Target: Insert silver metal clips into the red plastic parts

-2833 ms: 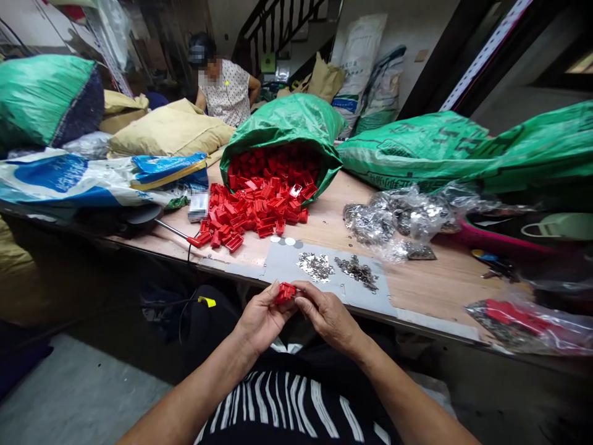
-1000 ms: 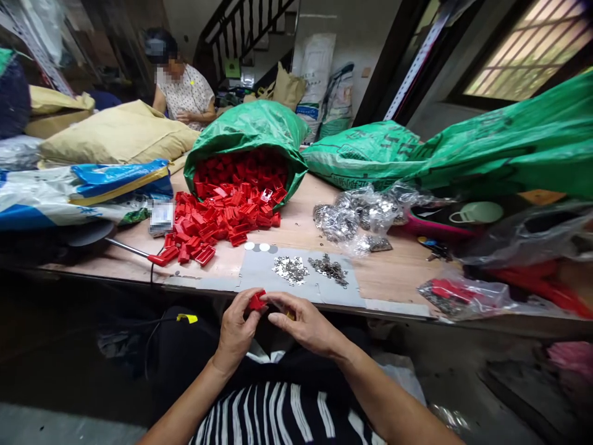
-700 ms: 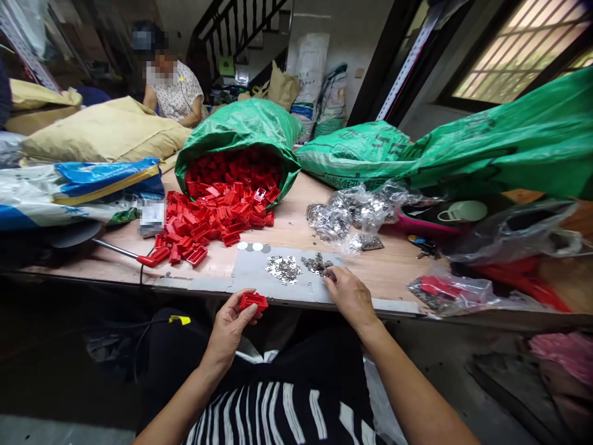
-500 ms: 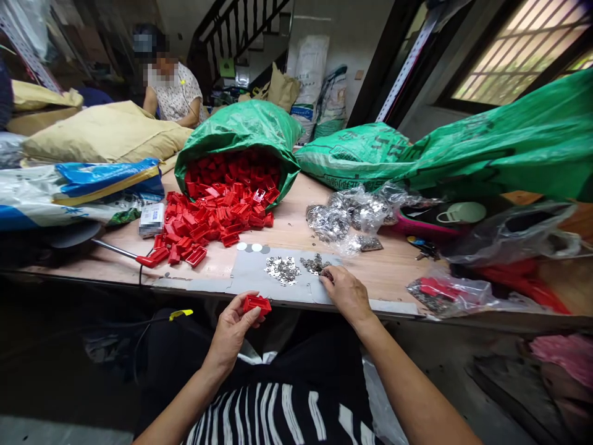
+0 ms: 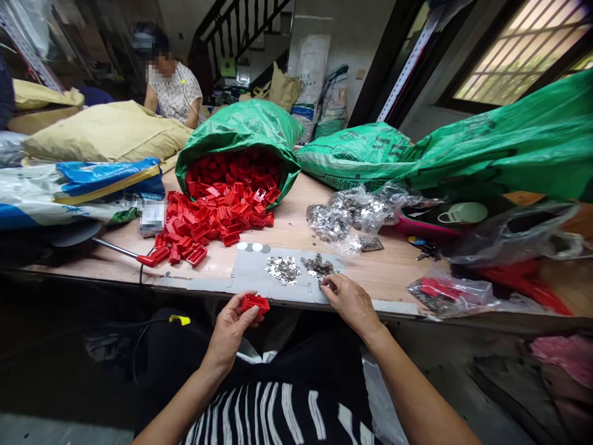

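My left hand [image 5: 230, 326] pinches a hollow red plastic housing [image 5: 255, 303] between thumb and fingers, just off the table's front edge, its open side up. At the near edge of a pile of small dark metal parts [image 5: 317, 264], my right hand [image 5: 348, 300] has its thumb and fingertips pressed together. Whatever lies between those fingertips is too small to make out. Left of that pile is another of shiny silver metal pieces [image 5: 282, 270]. Both piles lie on a grey sheet [image 5: 245, 272] taped at the table's front.
More red housings [image 5: 208, 216] spill from a green sack [image 5: 245, 120]. Clear bags of metal parts [image 5: 328, 221] lie right of centre. A red-handled tool [image 5: 151, 257] lies at left. Across the table sits a co-worker [image 5: 173, 93]. Another green sack [image 5: 486, 148] lies at right.
My right hand has drawn slightly right and toward me, to the near edge of the dark pile. Some dark parts now lie nearer the front. My left hand still holds the red housing, barely shifted.
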### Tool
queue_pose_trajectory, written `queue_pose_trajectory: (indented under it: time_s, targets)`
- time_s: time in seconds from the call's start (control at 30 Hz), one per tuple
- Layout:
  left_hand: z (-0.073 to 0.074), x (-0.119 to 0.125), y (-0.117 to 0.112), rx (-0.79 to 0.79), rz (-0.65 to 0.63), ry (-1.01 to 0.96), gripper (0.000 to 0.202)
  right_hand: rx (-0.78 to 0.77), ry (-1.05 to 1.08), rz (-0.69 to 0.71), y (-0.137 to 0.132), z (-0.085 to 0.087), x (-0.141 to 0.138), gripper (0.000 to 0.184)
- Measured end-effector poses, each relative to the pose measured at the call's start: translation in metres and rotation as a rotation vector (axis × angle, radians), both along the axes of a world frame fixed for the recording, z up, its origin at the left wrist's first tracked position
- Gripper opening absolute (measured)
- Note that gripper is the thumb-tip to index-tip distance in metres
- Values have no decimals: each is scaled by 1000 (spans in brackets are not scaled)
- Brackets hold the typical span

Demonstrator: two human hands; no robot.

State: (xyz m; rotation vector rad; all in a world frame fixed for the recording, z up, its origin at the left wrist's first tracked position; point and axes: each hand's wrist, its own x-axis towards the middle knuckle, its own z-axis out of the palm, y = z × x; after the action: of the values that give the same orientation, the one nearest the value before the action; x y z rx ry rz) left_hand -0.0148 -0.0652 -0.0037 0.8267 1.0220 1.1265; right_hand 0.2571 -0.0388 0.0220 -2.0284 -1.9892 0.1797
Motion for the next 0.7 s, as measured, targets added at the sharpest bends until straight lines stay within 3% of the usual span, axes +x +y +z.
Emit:
queue_pose_trajectory:
  time_s: [0.53, 0.7]
  targets:
    - [4, 1, -1, 19, 9, -3, 40, 47, -16, -41, -7, -9, -6, 12]
    - [10, 3, 0, 99, 23, 59, 37, 100, 197, 22, -8, 2, -11, 12]
